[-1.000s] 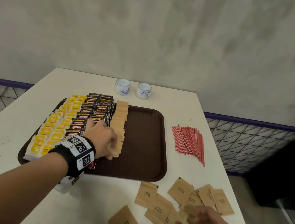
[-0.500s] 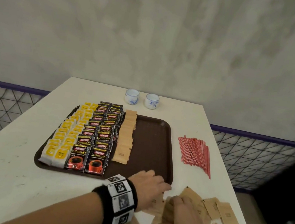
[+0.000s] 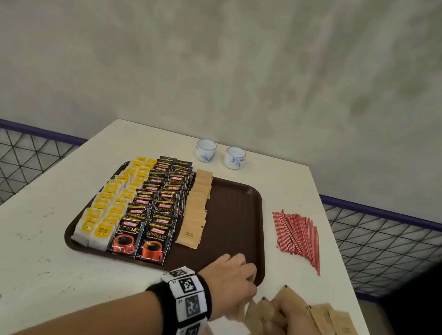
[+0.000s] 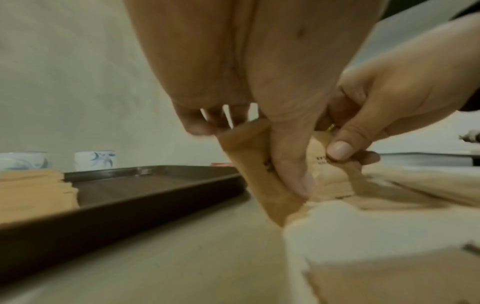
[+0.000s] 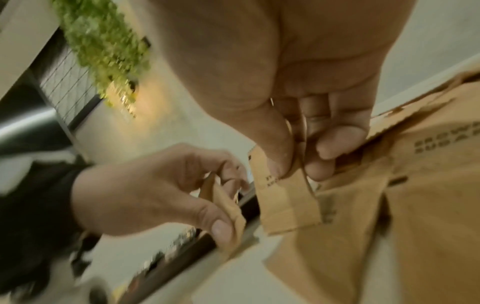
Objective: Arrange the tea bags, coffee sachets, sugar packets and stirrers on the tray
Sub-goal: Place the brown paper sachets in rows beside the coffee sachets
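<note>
White table (image 3: 37, 270); both hands' pinches on separate brown sugar packets (image 4: 259, 176) clear only from wrist views

Dark brown tray (image 3: 235, 224) on an off-white, scuffed table (image 3: 25, 255). At the tray's 9 o'clock side, white tea bags (image 3: 105, 209) with yellow labels; beside them toward 3 o'clock, black coffee sachets (image 3: 158, 212) printed with red cups, red banners and pale lettering. Plain kraft-brown sugar packets (image 3: 196, 208) near the tray's middle, dark print on the nearest one. Off the tray at 3 o'clock, red-and-white striped stirrers (image 3: 297, 236). At 12 o'clock, two white cups (image 3: 220, 153) painted with blue patterns. At 5 o'clock, more kraft-brown loose packets (image 3: 339, 329). Black wristband (image 3: 184, 306) carrying white squares with black pixel markers.
</note>
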Motion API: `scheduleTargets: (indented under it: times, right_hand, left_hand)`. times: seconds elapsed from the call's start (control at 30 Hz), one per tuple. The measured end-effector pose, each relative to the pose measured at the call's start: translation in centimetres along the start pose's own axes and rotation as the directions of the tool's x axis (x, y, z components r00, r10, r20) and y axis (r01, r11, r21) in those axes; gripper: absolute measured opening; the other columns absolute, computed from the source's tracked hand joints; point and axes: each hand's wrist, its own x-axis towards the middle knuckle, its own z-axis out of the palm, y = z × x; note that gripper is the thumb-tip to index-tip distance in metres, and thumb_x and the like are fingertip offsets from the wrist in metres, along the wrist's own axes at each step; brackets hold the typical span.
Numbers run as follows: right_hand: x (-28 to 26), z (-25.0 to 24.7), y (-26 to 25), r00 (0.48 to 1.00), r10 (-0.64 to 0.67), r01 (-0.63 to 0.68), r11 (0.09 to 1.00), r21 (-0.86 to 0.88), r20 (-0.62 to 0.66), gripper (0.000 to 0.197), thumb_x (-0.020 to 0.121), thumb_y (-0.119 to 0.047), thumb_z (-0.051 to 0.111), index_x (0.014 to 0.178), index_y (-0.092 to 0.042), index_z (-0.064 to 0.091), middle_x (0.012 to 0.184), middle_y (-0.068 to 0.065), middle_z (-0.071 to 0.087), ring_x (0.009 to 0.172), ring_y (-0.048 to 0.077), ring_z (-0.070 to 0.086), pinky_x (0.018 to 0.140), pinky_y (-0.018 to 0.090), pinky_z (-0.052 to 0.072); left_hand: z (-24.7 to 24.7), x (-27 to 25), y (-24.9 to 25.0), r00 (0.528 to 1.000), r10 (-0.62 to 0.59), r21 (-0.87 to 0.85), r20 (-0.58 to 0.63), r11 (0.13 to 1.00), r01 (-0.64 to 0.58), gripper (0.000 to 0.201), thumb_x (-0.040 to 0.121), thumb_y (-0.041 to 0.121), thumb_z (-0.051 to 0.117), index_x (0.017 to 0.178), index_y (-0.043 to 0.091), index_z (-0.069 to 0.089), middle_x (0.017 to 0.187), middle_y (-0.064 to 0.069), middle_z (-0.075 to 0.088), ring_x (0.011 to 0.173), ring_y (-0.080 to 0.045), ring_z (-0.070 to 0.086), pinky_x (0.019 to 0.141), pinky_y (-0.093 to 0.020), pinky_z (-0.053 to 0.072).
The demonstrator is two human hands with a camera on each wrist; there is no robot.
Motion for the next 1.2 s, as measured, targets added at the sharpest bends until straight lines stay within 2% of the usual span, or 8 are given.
scheduleTargets:
  times: [0.17,0.3,0.43,0.5,0.6,0.77,1.03,1.2]
  right_hand:
    - [-0.9,-1.5,0.5,0.998,0.04,-0.026,0.955,0.295,-0.042,0.022,0.092,-0.011,0.055,0.093,-0.033,0.054,0.088,-0.003,0.067,0.083,0.017,0.065,0.077,0.03,0.054]
    - [-0.1,-2.6,-1.6,0.997,0.034,0.002,0.902,0.432,-0.075,0.028,0.095,-0.004,0.05,0.1,-0.03,0.059,0.087,-0.012,0.064,0.077,0.005,0.06,0.063,0.008,0.048]
    - [2.5,-2.0,-4.6,1.0,0.012,-0.013,0.894,0.449,0.004,0.039,0.098,-0.006,0.046,0.115,-0.039,0.056,0.106,-0.018,0.058,0.101,0.007,0.058,0.082,0.025,0.055]
    - [4.0,-1.7,-6.2,0.999,-0.004,-0.021,0.872,0.49,0.05,0.039,0.097,-0.002,0.045,0.117,-0.034,0.052,0.104,-0.014,0.056,0.097,0.005,0.057,0.072,0.015,0.05]
    - [6.5,-1.1,-8.3,0.996,-0.013,-0.033,0.859,0.511,0.087,0.035,0.093,0.004,0.05,0.103,-0.029,0.049,0.096,-0.001,0.057,0.081,0.007,0.056,0.06,0.016,0.045]
    - [9.3,0.8,-10.3,0.993,0.027,-0.082,0.857,0.508,0.116,0.028,0.086,-0.001,0.064,0.086,-0.023,0.047,0.074,0.0,0.054,0.066,0.011,0.053,0.062,0.023,0.046]
    - [12.1,3.2,-12.3,0.988,0.102,-0.144,0.887,0.439,0.118,0.025,0.083,-0.003,0.064,0.077,-0.022,0.05,0.074,0.0,0.061,0.059,0.011,0.054,0.056,0.022,0.043]
    - [13.2,4.1,-13.6,0.986,0.141,-0.165,0.888,0.428,0.089,0.027,0.081,0.001,0.061,0.073,-0.022,0.051,0.068,-0.005,0.055,0.057,0.013,0.053,0.062,0.031,0.051]
  left_hand:
    - [-3.0,-2.1,-4.0,0.985,-0.174,-0.415,0.004,0.896,0.16,0.014,0.088,0.006,0.052,0.098,0.014,0.057,0.098,0.0,0.05,0.093,-0.02,0.05,0.08,-0.027,0.041]
    - [-4.7,-3.3,-9.6,0.97,-0.226,-0.328,0.093,0.913,0.244,0.027,0.09,0.002,0.047,0.107,0.017,0.063,0.112,-0.003,0.05,0.105,-0.017,0.049,0.093,-0.029,0.04]
    - [-4.8,-2.5,-12.3,0.948,-0.263,-0.244,0.181,0.922,0.302,0.039,0.091,0.001,0.051,0.118,0.028,0.059,0.118,0.002,0.052,0.108,-0.015,0.053,0.095,-0.033,0.047]
    - [-4.3,-1.8,-13.0,0.931,-0.303,-0.293,0.202,0.888,0.353,0.048,0.087,-0.002,0.054,0.124,0.028,0.051,0.106,0.004,0.057,0.095,-0.012,0.056,0.087,-0.03,0.051]
    - [-3.4,-1.1,-13.6,0.911,-0.35,-0.365,0.217,0.837,0.408,0.047,0.085,-0.002,0.057,0.124,0.023,0.046,0.085,0.004,0.058,0.078,-0.013,0.06,0.074,-0.026,0.053]
    - [-2.8,-0.2,-14.5,0.906,-0.369,-0.349,0.206,0.837,0.42,0.054,0.074,0.001,0.073,0.119,0.017,0.048,0.088,0.0,0.061,0.08,-0.017,0.06,0.075,-0.029,0.051]
    - [-2.1,0.6,-15.3,0.913,-0.376,-0.301,0.159,0.862,0.407,0.05,0.074,0.005,0.075,0.116,0.017,0.051,0.095,-0.001,0.056,0.083,-0.013,0.05,0.077,-0.029,0.048]
    - [-2.3,0.1,-16.1,0.925,-0.377,-0.292,0.054,0.879,0.376,0.047,0.072,0.013,0.078,0.112,0.016,0.054,0.105,0.001,0.052,0.099,-0.018,0.053,0.087,-0.033,0.047]
